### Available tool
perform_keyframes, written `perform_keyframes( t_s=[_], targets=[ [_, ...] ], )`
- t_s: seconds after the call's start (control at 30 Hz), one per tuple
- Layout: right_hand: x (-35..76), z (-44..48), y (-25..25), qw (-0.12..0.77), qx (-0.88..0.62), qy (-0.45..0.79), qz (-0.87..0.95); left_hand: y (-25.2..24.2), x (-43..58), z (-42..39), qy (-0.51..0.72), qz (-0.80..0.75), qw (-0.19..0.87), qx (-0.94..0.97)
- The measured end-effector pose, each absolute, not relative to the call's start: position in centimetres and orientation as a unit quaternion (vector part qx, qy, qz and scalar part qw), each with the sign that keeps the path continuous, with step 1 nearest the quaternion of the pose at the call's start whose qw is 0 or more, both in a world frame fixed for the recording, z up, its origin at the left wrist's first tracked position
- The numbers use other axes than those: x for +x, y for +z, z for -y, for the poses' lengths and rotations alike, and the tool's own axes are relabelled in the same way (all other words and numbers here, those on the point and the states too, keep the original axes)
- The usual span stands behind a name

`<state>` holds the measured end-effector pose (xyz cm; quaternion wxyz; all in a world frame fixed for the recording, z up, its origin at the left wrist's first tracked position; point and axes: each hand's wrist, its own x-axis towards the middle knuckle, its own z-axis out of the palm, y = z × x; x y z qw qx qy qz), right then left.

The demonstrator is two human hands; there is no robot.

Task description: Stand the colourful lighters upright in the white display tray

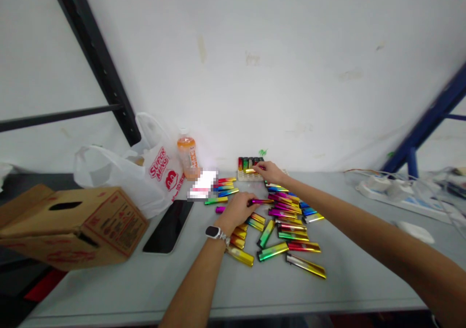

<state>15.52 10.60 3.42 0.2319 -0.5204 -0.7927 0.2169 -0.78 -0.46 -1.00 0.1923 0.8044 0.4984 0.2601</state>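
Many shiny two-tone lighters lie spread over the grey table. My left hand, with a watch on its wrist, is closed in a pinch on the dark end of a purple lighter. At the back, by the wall, a pale tray holds several lighters standing upright. Over the tray's front, my right hand pinches a gold lighter; its fingertips are partly hidden. Just below my left hand lies a yellow lighter. A silver-and-gold lighter is nearest the front edge.
To the left stand a cardboard box, a white plastic bag and an orange drink bottle. A dark-screened phone or tablet lies beside the box. At the right are a power strip with cables and a white case.
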Motion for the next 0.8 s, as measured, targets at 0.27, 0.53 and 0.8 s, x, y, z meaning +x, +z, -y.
perform_keyframes(
  t_s=[0.27, 0.53, 0.8],
  targets=[
    [15.5, -11.8, 4.2, 0.265, -0.53, 0.292, 0.751, -1.0, -0.8, 0.4, 0.263, -0.498, 0.197, 0.803],
    [15.4, -13.0, 6.3, 0.195, -0.425, 0.067, 0.881, -1.2, -0.9, 0.2, 0.261, -0.5, 0.204, 0.8],
    [14.3, -13.8, 6.2, 0.146, -0.459, 0.012, 0.876, -1.6, -1.0, -0.1, 0.262, -0.516, 0.199, 0.791]
  ],
)
